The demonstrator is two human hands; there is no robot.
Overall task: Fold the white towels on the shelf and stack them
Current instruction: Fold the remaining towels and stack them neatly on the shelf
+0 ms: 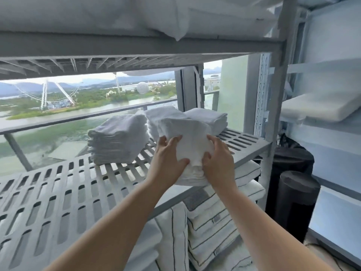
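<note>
A white folded towel (190,141) lies on top of a stack of folded white towels at the front edge of the grey slatted shelf (64,192). My left hand (168,157) holds the stack's left side, thumb curled onto the front. My right hand (216,159) holds its right side, fingers on top and thumb at the front. Another stack of folded white towels (117,137) stands to the left on the shelf. Two more stacks sit behind, one in the middle (162,114) and one at the back right (211,118).
An upper shelf (136,45) loaded with white bedding hangs close overhead. Striped white linens (213,218) fill the level below. A grey upright post (277,94) stands at right, black cylinders (297,202) beyond it. A window lies behind the shelf.
</note>
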